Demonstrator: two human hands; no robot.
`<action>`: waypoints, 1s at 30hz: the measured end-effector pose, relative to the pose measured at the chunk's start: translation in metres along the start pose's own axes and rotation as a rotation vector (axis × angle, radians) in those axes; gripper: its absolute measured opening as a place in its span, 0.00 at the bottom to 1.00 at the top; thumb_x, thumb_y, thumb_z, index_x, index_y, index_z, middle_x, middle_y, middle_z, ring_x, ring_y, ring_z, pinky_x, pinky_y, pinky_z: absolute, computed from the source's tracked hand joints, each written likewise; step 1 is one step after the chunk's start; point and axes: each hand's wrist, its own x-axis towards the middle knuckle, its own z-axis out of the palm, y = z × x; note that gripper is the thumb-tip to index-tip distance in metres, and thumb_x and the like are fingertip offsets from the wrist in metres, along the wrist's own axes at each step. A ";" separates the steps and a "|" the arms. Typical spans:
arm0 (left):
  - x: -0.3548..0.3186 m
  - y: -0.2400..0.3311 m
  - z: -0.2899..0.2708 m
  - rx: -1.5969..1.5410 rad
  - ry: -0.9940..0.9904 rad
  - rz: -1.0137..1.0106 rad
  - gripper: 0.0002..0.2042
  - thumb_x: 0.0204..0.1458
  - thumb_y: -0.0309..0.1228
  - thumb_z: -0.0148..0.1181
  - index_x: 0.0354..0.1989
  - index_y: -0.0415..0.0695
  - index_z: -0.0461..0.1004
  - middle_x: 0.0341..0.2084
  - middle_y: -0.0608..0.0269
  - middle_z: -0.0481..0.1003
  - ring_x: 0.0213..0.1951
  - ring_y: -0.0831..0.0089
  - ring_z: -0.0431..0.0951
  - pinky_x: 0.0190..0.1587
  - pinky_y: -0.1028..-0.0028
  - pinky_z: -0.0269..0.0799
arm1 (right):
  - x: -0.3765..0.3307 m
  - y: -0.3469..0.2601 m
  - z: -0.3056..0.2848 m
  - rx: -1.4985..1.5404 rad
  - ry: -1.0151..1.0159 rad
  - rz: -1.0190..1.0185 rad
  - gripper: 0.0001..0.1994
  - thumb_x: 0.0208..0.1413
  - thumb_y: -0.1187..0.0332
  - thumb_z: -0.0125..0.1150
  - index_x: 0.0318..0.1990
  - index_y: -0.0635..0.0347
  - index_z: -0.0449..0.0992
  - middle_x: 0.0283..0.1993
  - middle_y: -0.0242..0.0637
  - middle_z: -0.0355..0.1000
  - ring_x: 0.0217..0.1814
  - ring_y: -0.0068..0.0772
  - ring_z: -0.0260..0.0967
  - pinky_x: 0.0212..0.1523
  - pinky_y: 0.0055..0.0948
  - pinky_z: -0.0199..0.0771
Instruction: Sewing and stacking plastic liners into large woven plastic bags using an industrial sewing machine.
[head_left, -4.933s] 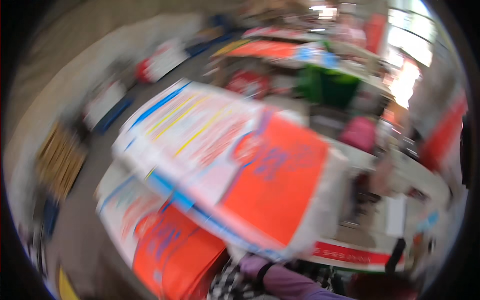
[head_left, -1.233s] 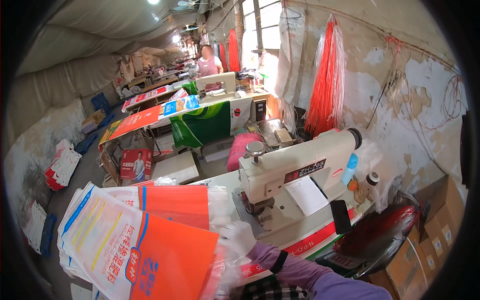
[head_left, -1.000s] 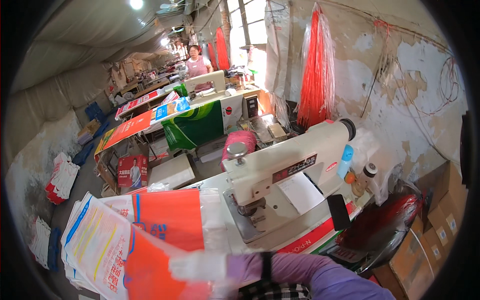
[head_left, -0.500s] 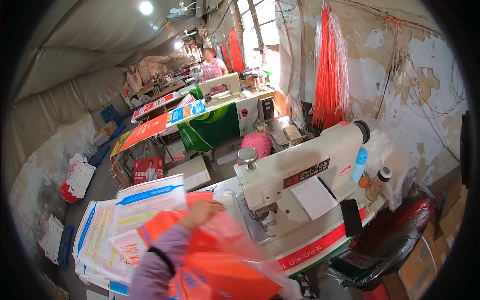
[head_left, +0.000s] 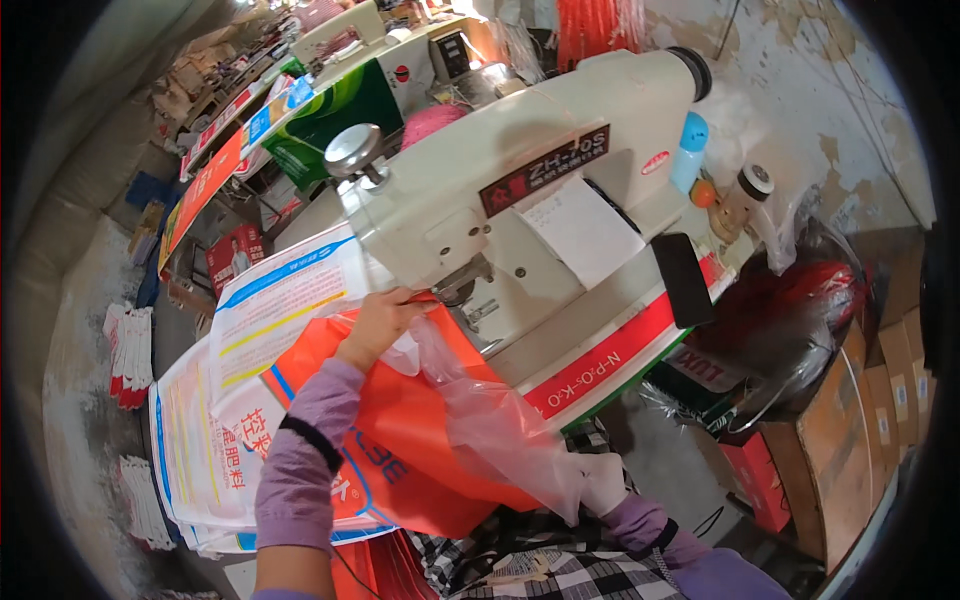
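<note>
My left hand [head_left: 378, 326] pinches the top edge of an orange printed woven bag [head_left: 415, 445], right beside the needle and presser foot [head_left: 465, 287] of a cream sewing machine [head_left: 430, 225]. A clear plastic liner [head_left: 490, 405] hangs out of the bag's mouth, on its right side. At the lower right, my right hand [head_left: 600, 483] grips the end of this liner, with its fingers partly hidden. Under the bag and left of it lies a stack of white bags [head_left: 190, 440] with blue and yellow stripes.
A black phone [head_left: 682, 280] and a white paper pad [head_left: 582, 232] rest on the machine's base. Behind them stand a blue bottle [head_left: 688, 155] and a lidded jar [head_left: 742, 203]. Cardboard boxes [head_left: 840, 470] and a plastic-wrapped bundle [head_left: 790, 310] are at the right.
The view has tilted down toward the machine. My left hand has brought the orange bag's edge up to the needle area. My right hand has come into view, holding the liner.
</note>
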 end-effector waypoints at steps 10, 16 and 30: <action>-0.003 0.013 -0.022 0.321 -0.281 -0.165 0.12 0.43 0.28 0.57 0.35 0.54 0.82 0.26 0.65 0.78 0.26 0.60 0.78 0.25 0.66 0.74 | -0.025 -0.008 0.006 0.206 0.051 -0.006 0.15 0.54 0.76 0.52 0.48 0.64 0.78 0.41 0.42 0.80 0.42 0.26 0.79 0.47 0.23 0.75; -0.008 0.126 -0.024 -0.378 -0.866 0.472 0.05 0.45 0.30 0.57 0.27 0.42 0.75 0.27 0.53 0.76 0.35 0.63 0.78 0.36 0.64 0.71 | 0.069 -0.035 0.045 -0.061 0.140 -0.289 0.16 0.56 0.70 0.53 0.52 0.49 0.77 0.24 0.48 0.72 0.26 0.46 0.74 0.27 0.39 0.71; -0.093 0.287 -0.078 -0.795 0.105 -1.325 0.11 0.60 0.35 0.52 0.31 0.40 0.74 0.18 0.64 0.69 0.23 0.75 0.69 0.24 0.70 0.64 | 0.060 -0.055 0.124 1.172 -0.468 0.062 0.15 0.65 0.65 0.43 0.54 0.62 0.69 0.49 0.38 0.72 0.50 0.32 0.70 0.57 0.32 0.68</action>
